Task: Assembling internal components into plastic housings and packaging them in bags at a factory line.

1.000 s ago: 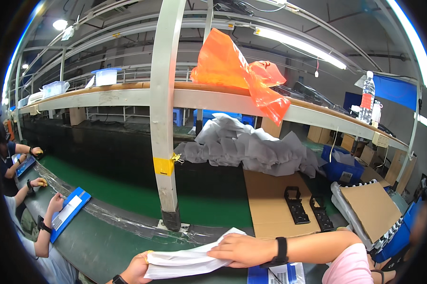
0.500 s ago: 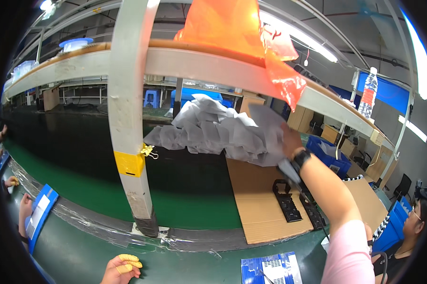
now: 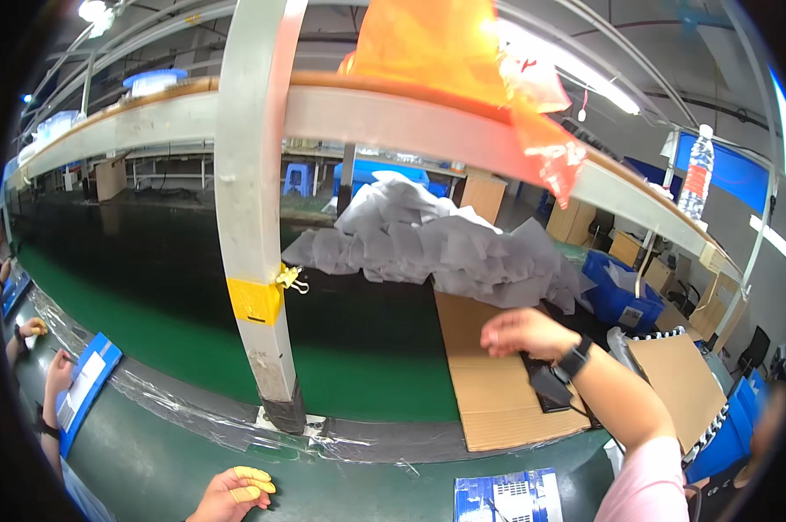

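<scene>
My right hand [image 3: 530, 335], a dark watch on its wrist, hovers over the cardboard sheet [image 3: 489, 400]. Its fingers stretch left, slightly apart and a little blurred, with nothing seen in them. Below the wrist, a dark grey piece [image 3: 551, 387] with a cable shows; how it is attached is unclear. Partly hidden by that arm, a black plastic part [image 3: 557, 405] lies on the cardboard. Beyond the hand rises a heap of thin grey sheets [image 3: 445, 244]. At the lower edge my left hand [image 3: 235, 494], yellow finger cots on it, is loosely closed above the green table, apparently empty.
A pale post [image 3: 255, 200] with a yellow binder clip [image 3: 291, 278] stands ahead, carrying a shelf with an orange bag [image 3: 432, 52] and a bottle [image 3: 696, 174]. A blue-edged sheet [image 3: 508, 498] lies near me. Co-workers' hands [image 3: 59, 374] are left; a blue bin [image 3: 624, 296] stands right.
My right hand has come down and toward me from the grey heap; the grey sheet at its fingers now lies with the heap. My left hand stays closed at the lower edge.
</scene>
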A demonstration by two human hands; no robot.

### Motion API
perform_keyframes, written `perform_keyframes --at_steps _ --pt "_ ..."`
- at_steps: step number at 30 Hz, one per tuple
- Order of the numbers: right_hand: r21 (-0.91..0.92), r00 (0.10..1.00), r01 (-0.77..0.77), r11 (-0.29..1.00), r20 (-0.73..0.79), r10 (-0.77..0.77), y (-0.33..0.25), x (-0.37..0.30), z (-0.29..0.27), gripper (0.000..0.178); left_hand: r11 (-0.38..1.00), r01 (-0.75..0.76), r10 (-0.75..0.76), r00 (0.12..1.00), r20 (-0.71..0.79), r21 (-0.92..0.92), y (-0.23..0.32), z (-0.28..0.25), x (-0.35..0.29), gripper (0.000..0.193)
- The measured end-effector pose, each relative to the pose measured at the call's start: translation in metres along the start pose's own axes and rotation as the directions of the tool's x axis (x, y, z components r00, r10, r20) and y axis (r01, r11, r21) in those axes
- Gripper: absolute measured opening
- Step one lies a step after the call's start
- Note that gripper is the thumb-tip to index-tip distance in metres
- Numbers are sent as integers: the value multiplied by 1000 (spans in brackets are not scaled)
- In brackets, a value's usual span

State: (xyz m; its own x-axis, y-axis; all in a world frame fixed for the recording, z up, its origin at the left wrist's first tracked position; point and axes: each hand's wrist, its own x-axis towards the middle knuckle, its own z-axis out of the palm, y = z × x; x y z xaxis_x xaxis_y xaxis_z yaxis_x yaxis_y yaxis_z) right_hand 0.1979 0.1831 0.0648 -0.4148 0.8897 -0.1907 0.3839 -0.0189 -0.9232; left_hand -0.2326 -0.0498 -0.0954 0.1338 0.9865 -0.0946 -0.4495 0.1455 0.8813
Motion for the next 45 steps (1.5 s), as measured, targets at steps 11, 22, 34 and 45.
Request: perform_keyframes --at_steps 11,22,34,45 --pt "-715 799 342 610 563 212 -8 -226 81 46 944 181 -35 888 459 -277 -1 40 -154 38" --pt "-861 987 67 504 -15 -157 135 -252 124 56 985 120 -68 932 355 -127 10 29 -195 37" --pt "-775 974 8 632 -137 -180 153 -230 109 42 933 354 -354 873 335 61 13 39 -171 36" --pt "-733 1000 1 680 18 18 129 -223 122 37 961 262 -277 928 248 90 -11 36 -140 35"
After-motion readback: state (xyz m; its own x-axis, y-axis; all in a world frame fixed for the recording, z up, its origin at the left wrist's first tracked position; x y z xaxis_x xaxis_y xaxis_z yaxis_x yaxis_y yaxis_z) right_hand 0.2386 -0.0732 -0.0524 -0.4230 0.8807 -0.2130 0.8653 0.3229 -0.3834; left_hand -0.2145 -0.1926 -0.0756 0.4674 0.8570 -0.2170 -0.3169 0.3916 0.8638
